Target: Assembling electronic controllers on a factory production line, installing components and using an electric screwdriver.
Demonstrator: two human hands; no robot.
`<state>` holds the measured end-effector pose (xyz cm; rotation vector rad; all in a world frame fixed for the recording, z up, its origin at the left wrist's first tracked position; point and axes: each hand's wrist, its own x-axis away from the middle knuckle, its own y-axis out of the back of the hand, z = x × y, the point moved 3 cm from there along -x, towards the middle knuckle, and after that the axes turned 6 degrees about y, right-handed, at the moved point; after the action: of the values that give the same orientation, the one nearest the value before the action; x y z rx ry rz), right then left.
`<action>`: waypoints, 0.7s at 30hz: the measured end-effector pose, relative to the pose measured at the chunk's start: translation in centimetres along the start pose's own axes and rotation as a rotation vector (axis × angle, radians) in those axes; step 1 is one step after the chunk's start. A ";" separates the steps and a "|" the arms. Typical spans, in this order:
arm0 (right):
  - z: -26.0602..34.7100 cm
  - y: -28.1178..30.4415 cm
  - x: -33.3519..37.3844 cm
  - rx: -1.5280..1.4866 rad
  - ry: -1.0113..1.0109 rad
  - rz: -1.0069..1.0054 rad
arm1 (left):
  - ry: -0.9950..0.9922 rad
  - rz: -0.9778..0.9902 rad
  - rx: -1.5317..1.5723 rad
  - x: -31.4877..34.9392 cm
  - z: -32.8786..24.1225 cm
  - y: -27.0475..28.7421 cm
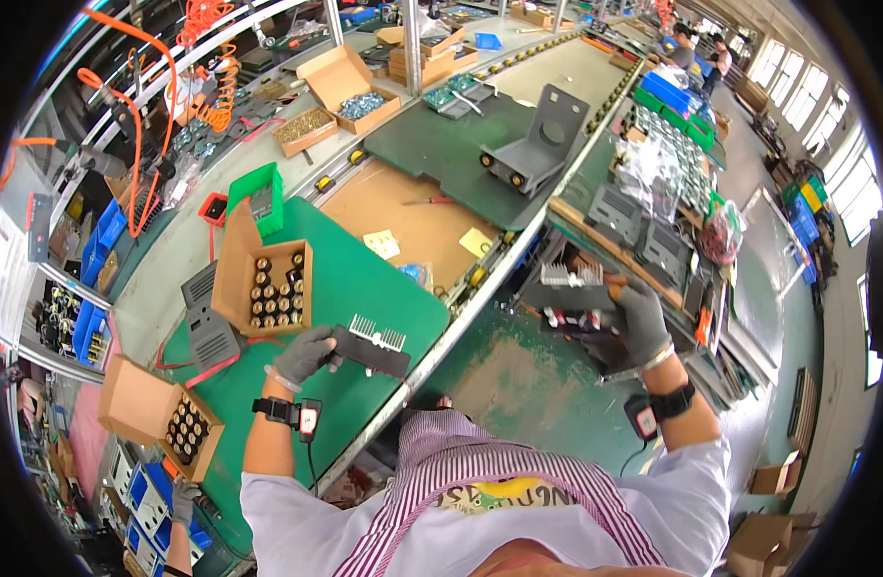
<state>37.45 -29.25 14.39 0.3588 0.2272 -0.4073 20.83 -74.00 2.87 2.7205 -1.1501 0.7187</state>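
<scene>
Presumably light and stiff, fins (377,334) bendable, one dark plate (376,357) is gripped at its end (safest hold) by the left hand (306,359) over the green bench (403,298), a second plate (571,297) by the right hand (643,325) off the bench's right side.

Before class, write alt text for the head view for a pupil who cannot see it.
A gloved left hand above a green worktop and a gloved right hand beyond its edge each hold a dark plate with a pale comb-like piece. An open cardboard box of round parts stands on the worktop.
</scene>
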 end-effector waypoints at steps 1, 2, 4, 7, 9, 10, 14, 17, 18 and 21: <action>-1.2 -0.5 -3.0 -0.373 -0.273 -0.067 | -0.004 -0.005 0.007 -1.1 0.0 1.0; -1.0 -1.8 -6.4 -0.551 -0.372 -0.030 | 0.018 -0.032 0.031 -1.9 0.3 2.1; -1.9 -3.9 -12.3 -0.575 -0.390 -0.033 | -0.025 -0.081 -0.073 -3.8 0.5 4.0; -5.9 -4.9 -22.6 0.154 0.313 0.077 | 0.141 -0.123 0.039 -5.7 1.1 6.4; -3.8 -7.8 -27.7 0.450 0.512 0.102 | 0.126 -0.182 0.175 -5.5 0.9 6.6; -4.0 -9.1 -30.3 0.432 0.438 0.143 | 0.111 -0.228 0.299 -5.3 1.1 6.7; -11.2 -16.3 -42.4 -0.135 0.038 0.104 | 0.225 -0.579 0.501 -4.7 4.9 7.3; -14.3 -19.8 -48.6 0.342 0.231 0.229 | 0.191 -0.806 0.588 -3.7 6.3 2.9; -16.2 -21.2 -50.7 0.442 0.207 0.242 | 0.142 -0.838 0.693 -4.0 6.2 0.4; -21.7 -26.3 -56.7 0.720 0.144 0.272 | -0.145 -0.943 0.881 -6.0 7.6 -4.4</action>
<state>-27.51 -23.95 3.08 1.1163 0.1617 -0.1806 23.16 -69.03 -6.22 3.4391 0.6952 0.9786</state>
